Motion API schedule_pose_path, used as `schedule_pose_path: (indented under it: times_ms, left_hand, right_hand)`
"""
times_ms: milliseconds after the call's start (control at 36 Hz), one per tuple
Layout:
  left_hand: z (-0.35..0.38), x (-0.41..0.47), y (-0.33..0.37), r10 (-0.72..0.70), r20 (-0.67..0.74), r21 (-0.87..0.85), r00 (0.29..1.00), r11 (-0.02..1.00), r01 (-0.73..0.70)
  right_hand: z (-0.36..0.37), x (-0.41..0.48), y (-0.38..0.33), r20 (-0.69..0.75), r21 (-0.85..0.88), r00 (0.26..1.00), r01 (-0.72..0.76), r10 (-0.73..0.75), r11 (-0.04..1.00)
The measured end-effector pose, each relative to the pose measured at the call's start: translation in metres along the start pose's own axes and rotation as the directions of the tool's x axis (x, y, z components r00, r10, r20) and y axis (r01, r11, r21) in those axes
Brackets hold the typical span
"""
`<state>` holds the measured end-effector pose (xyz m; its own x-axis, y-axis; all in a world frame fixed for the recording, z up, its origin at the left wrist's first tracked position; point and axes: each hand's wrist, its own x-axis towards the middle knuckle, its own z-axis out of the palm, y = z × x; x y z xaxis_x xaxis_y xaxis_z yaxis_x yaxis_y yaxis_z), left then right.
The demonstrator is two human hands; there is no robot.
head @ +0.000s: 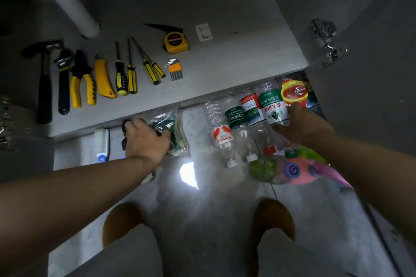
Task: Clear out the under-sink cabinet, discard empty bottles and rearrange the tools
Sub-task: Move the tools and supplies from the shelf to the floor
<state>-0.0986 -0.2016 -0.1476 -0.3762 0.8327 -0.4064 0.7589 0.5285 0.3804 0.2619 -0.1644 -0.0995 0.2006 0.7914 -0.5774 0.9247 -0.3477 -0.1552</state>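
Tools lie in a row on the grey cabinet floor (225, 58): a hammer (45, 83), a wrench (63, 81), yellow pliers (81, 81), a utility knife (102, 81), several screwdrivers (131, 69), hex keys (175, 68) and a yellow tape measure (176, 42). Several empty plastic bottles (238, 123) lie side by side on the floor in front. My right hand (304, 128) grips the green-labelled bottle (272, 105) at the right of the row. My left hand (146, 139) holds a dark object beside a clear bag (177, 128) of green items.
A grey drain pipe (67, 0) runs down at the back left. A hinge (326, 42) sits on the right door. A white brush (102, 144) lies left of my left hand. A red packet (293, 92) and colourful bags (292, 168) lie at right. My knees (273, 220) are below.
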Motion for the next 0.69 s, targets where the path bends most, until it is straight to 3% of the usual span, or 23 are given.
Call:
schedule_pose_path:
  times_ms: [167,278,528,694]
  left_hand:
    - [0.007,0.024,-0.011,-0.21,0.142,-0.072,0.967,0.972,0.222]
    - [0.017,0.028,-0.016,-0.134,0.293,-0.197,0.947,0.96,0.197]
    - [0.041,0.017,0.027,-0.044,0.394,-0.192,0.918,0.973,0.129]
    - [0.05,0.015,0.055,-0.054,0.418,-0.221,0.907,0.962,0.16]
  right_hand:
    - [0.002,0.002,-0.005,-0.046,-0.074,0.999,-0.007,0.004,0.997]
    - [0.003,0.001,-0.008,-0.06,-0.078,0.998,-0.01,0.005,0.997]
    - [0.002,-0.003,-0.009,-0.05,-0.013,0.999,0.014,-0.015,1.0]
    - [0.002,-0.004,-0.006,-0.058,-0.008,0.997,0.043,-0.043,0.999]
